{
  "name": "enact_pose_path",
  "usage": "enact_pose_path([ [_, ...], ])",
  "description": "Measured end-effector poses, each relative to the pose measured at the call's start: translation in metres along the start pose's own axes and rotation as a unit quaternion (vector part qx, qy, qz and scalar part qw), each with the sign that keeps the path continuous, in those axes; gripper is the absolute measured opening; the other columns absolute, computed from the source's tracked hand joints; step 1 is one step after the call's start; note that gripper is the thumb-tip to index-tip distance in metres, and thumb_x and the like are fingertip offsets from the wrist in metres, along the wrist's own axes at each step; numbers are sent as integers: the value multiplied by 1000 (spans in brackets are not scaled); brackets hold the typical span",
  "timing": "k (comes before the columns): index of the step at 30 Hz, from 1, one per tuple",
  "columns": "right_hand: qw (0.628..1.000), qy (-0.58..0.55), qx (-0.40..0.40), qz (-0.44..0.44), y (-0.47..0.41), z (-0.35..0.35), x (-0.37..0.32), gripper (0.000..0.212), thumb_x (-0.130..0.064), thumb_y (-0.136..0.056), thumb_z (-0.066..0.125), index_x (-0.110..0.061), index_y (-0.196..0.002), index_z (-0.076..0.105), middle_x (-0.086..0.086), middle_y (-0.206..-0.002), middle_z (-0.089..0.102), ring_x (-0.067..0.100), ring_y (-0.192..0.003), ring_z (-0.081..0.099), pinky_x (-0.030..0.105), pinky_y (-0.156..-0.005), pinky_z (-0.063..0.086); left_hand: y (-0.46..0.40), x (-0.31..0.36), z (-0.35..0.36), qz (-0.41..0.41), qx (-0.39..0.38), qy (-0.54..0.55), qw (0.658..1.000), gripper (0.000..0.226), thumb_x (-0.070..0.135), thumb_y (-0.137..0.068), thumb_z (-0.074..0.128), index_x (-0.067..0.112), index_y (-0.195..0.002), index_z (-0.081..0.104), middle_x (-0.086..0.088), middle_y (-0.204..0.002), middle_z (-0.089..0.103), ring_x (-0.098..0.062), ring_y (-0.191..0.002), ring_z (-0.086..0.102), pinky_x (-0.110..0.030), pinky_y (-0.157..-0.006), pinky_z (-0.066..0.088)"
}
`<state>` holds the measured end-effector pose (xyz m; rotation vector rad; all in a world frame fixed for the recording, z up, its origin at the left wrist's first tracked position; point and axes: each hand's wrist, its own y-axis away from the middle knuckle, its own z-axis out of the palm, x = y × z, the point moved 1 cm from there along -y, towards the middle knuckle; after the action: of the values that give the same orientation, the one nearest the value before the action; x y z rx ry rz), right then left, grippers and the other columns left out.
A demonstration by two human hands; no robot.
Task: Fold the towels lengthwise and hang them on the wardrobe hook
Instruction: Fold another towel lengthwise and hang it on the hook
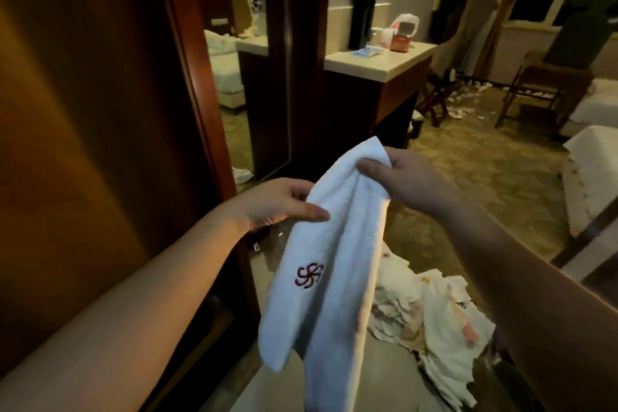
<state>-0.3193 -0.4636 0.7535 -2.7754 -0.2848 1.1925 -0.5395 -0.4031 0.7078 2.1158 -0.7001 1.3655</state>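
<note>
Towel: one white towel (329,264), held in the air, long axis running top to bottom, folded top end up; red emblem (309,274) facing the camera
Right hand (406,182): pinches the top fold
Left hand (279,202): thumb and fingers grip the left edge
Floor: one heap of crumpled towels (434,321) lower right
Left side: wooden wardrobe (83,110)

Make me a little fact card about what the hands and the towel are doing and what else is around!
towel: white towel with a red pinwheel logo, hanging down, doubled lengthwise
right hand: right hand pinches the top end
left hand: left hand holds the left edge, thumb in front
below: pile of stained white towels on the floor
left: dark wood wardrobe door, then a mirror
behind: counter with a red tissue box
hook: not in view
</note>
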Motion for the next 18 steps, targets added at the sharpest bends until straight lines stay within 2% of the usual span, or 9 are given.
enact_pose_path([
  [3, 999, -36, -4, -10, 29, 23, -20, 16, -43, -102, 45, -34, -97, 57, -16, -93, 59, 4, -86, 58, 23, -74, 45, 64, -18, 12, -55, 61, -56, 995, 37, 39, -72, 85, 24, -104, 77, 1, -104, 76, -17, -103, 71, -45, -104, 48],
  [5, 999, -38, -10, -23, 44, 38, -29, 18, -47, -100, 48, -40, -89, 60, -17, -89, 64, 0, -82, 62, 19, -73, 47, 101, -29, 16, -93, 112, -102, 984, 31, 45, -71, 85, 29, -97, 77, 10, -97, 76, -9, -98, 70, -41, -103, 48],
  [8, 997, -68, -15, -36, 66, 63, -51, 20, -45, -99, 52, -40, -82, 62, -18, -77, 65, -11, -69, 61, 4, -58, 43, 164, -38, 21, -141, 169, -145, 965, 15, 41, -77, 81, 33, -88, 74, 14, -90, 75, -2, -88, 68, -28, -86, 49],
  [10, 995, -90, -10, -38, 74, 78, -64, 20, -47, -99, 51, -38, -85, 64, -15, -79, 68, -7, -72, 63, 8, -61, 46, 201, -42, 22, -170, 184, -193, 949, 12, 45, -82, 76, 36, -87, 69, 16, -90, 73, 0, -85, 65, -26, -78, 48],
  [13, 992, -114, -7, -49, 85, 100, -91, 23, -47, -99, 51, -31, -91, 66, -6, -86, 71, 7, -79, 67, 25, -74, 51, 259, -56, 18, -216, 217, -230, 924, 14, 43, -88, 71, 31, -95, 68, 10, -96, 72, -7, -88, 66, -31, -85, 49],
  [15, 989, -140, -5, -54, 90, 113, -106, 27, -46, -99, 52, -25, -96, 69, -3, -89, 72, 12, -84, 68, 31, -79, 52, 291, -66, 16, -241, 236, -266, 903, 22, 38, -91, 68, 24, -107, 69, 5, -102, 71, -11, -89, 64, -30, -82, 48],
  [16, 987, -151, -7, -61, 95, 121, -116, 27, -45, -99, 53, -24, -97, 69, -4, -87, 72, 10, -82, 68, 31, -78, 52, 310, -71, 15, -258, 241, -291, 889, 22, 36, -92, 67, 23, -109, 68, 5, -98, 70, -12, -85, 62, -28, -75, 47],
  [18, 984, -164, -5, -73, 102, 137, -132, 26, -45, -100, 53, -25, -94, 69, -7, -78, 70, -1, -68, 65, 23, -65, 50, 343, -85, 16, -304, 235, -346, 856, 22, 34, -91, 63, 22, -109, 67, 7, -83, 65, -11, -71, 58, -28, -60, 43],
])
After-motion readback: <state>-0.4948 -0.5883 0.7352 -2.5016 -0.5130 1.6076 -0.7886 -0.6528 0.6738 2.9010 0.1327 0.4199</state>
